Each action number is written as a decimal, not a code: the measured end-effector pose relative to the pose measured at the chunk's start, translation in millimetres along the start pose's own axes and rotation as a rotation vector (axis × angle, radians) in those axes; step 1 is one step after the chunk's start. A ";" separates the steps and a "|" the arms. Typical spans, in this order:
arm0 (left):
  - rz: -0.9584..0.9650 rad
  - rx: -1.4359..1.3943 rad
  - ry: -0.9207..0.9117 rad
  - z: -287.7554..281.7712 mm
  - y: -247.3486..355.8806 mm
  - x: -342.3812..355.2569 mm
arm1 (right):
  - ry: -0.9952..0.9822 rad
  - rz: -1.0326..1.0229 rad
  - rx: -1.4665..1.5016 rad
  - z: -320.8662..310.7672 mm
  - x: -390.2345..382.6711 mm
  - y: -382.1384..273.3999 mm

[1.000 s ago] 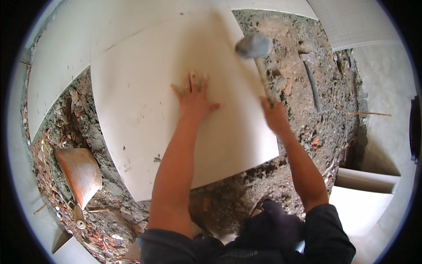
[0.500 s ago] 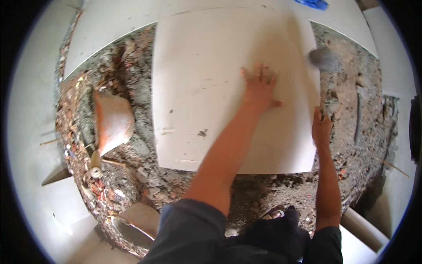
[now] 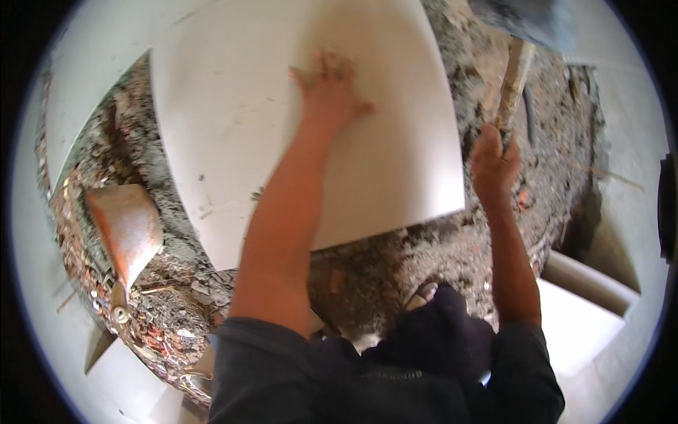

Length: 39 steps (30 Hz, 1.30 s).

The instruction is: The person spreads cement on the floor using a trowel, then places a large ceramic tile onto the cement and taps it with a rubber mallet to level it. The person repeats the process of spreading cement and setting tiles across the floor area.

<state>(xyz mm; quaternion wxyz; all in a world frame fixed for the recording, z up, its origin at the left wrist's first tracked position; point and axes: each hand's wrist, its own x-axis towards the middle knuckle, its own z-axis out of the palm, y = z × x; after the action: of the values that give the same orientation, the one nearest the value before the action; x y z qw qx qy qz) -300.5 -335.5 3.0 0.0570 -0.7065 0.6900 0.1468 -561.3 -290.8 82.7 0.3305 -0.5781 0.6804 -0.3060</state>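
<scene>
My left hand [image 3: 330, 92] lies flat with fingers spread on a large pale floor tile [image 3: 395, 162]. To the right of the tile's edge, my right hand [image 3: 496, 162] is wrapped round the wooden handle of a mallet [image 3: 514, 81]. The mallet's dark, blurred head is raised at the top right, apart from the tile and partly cut off by the picture's edge. Rough grey mortar bed [image 3: 452, 63] shows along the tile's right side and below its near edge.
A rusty, wide-bladed metal tool with a short handle [image 3: 131, 226] rests on rubble at the left. Pale laid tiles [image 3: 85, 99] lie at the far left. At the lower right are a white tile [image 3: 575, 318] and a ledge. My foot [image 3: 421, 295] stands on the rubble.
The view has swung, so the tile appears turned and further left. The mallet has come up from beside the tile's right edge, its head larger in view. My left hand stays on the tile.
</scene>
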 end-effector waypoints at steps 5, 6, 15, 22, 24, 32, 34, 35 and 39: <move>-0.018 0.058 -0.021 -0.3 1.5 1.0 | -0.132 0.015 -0.335 -6.8 -4.6 21.2; -0.032 0.083 -0.028 -1.4 2.8 3.3 | -0.145 0.078 -0.369 -7.9 -3.0 27.4; -0.051 0.086 0.030 1.0 1.9 3.1 | -0.248 -0.051 -0.448 -18.2 29.5 2.1; -0.049 0.047 -0.068 -12.7 -0.2 7.5 | 0.316 -0.755 -0.685 21.7 57.1 -10.6; -0.044 -0.005 -0.102 -18.0 -0.1 4.5 | -0.013 -0.241 -0.451 29.6 57.4 -12.9; -0.050 -0.054 -0.136 -25.8 -0.2 6.8 | -0.102 0.028 -0.145 21.8 53.5 -13.0; -0.047 -0.023 -0.165 -25.7 0.2 7.6 | -0.079 -0.070 -0.562 29.1 58.4 -5.3; -0.057 0.001 -0.140 -26.1 0.2 8.0 | 0.042 -0.024 -0.468 34.6 60.4 -1.6; -0.038 -0.044 -0.112 -25.4 0.2 5.0 | 0.056 -0.071 0.119 41.7 72.3 -2.7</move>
<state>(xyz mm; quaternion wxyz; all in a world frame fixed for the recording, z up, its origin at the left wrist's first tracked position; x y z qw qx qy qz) -297.4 -347.5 25.8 0.0828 -0.7112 0.6688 0.2003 -534.4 -364.1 53.2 0.3341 -0.5726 0.6489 -0.3735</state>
